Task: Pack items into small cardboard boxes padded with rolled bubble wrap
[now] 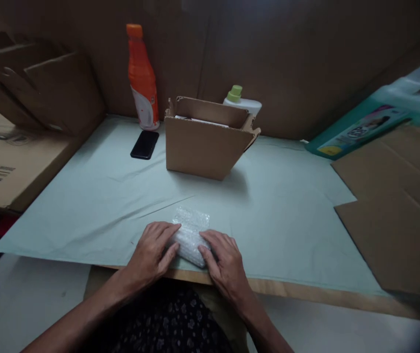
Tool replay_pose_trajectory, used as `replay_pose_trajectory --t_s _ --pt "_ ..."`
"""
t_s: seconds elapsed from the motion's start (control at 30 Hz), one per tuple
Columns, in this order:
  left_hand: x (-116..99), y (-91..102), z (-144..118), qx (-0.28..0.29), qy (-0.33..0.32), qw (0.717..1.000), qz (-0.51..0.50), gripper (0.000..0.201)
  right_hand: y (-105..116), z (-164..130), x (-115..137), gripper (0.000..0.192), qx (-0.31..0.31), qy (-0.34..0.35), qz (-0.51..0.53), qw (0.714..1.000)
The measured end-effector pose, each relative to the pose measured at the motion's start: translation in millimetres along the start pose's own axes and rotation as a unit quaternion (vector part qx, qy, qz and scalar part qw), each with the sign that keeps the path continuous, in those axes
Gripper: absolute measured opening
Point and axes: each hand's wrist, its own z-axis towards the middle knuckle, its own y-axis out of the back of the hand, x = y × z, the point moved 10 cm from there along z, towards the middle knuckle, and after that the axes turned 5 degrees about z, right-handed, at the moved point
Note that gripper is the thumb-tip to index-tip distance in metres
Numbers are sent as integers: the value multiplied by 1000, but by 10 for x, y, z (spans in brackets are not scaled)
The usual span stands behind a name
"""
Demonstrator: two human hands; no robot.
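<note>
A small bundle of bubble wrap (191, 240) lies at the front edge of the table, with a loose flap stretching away from me. Whatever is inside it cannot be made out. My left hand (157, 245) grips its left end between thumb and fingers. On the opposite end, my right hand (223, 255) has its fingers on top and its thumb against the near side. Beyond the hands stands a brown cardboard box (198, 147) with its top open; the edge of something white shows inside.
A black phone (144, 144) lies near an orange bottle (143, 81) at the back left. Behind the box is a white bottle with a green cap (236, 94). A teal jug (364, 122) and flat cardboard (397, 230) are at right, cartons (22, 157) at left.
</note>
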Motion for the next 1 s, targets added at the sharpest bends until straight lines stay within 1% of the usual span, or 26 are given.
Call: replay_pose_trajectory --t_s 0.07,0.1,0.17,0.23,0.3,0.33,0.37,0.43,0.47,0.53,0.6,0.67,0.7,0.73,0.77,0.8,0.83,0.87,0.9,0.93,0.97,1.0 --pt "93 -84 106 -1 23 999 30 34 34 -29 85 26 -31 40 -34 998" --pt "140 -116 154 -2 37 998 46 34 13 -40 122 29 -30 56 -47 997" --pt "214 -124 212 -16 66 996 60 33 -78 -39 148 35 -5 70 -69 995" --pt "267 -73 190 -38 102 994 26 35 -144 -2 101 36 11 60 -71 996" --pt "352 -6 81 -62 165 983 -60 41 -123 56 -11 33 -7 23 -37 999" --pt "405 9 0 -73 206 969 -117 45 -94 80 -84 32 -23 -6 -10 1000" --pt "451 -2 -85 -78 247 949 -181 50 -72 93 -159 31 -37 -39 21 998" --pt "466 -110 -213 -66 306 895 -317 61 -89 91 -263 32 -38 -98 90 990" --pt "429 -191 -240 -50 319 866 -381 63 -131 82 -273 32 -23 -114 126 985" --pt "333 -338 -245 -28 331 811 -482 60 -212 60 -220 27 13 -114 184 976" --pt "283 -452 -238 -30 346 764 -544 55 -201 37 -187 29 16 -106 215 971" --pt "273 -537 -232 -43 356 733 -578 59 -151 15 -238 46 5 -120 255 959" --pt "265 -572 -223 -41 352 728 -587 63 -154 6 -276 57 14 -134 289 948" --pt "251 -602 -207 -29 345 731 -588 66 -181 -3 -306 64 36 -149 328 932" --pt "239 -616 -183 -10 334 743 -580 68 -214 -11 -327 63 64 -162 363 915" --pt "230 -601 -144 9 318 764 -561 67 -231 -16 -351 58 85 -174 389 901" --pt "229 -544 -84 21 297 795 -529 66 -222 -17 -393 51 92 -187 403 891" --pt "236 -434 5 19 269 834 -482 65 -185 -15 -460 44 82 -204 407 886" --pt "237 -268 128 2 233 876 -421 64 -126 -11 -545 41 59 -221 406 885" --pt "216 -53 283 -28 188 918 -347 63 -63 -10 -631 39 32 -236 404 883" --pt "161 185 462 -66 136 953 -263 60 -8 -13 -707 39 9 -247 403 881" --pt "77 411 660 -102 81 976 -173 57 29 -17 -766 39 -4 -254 403 879"
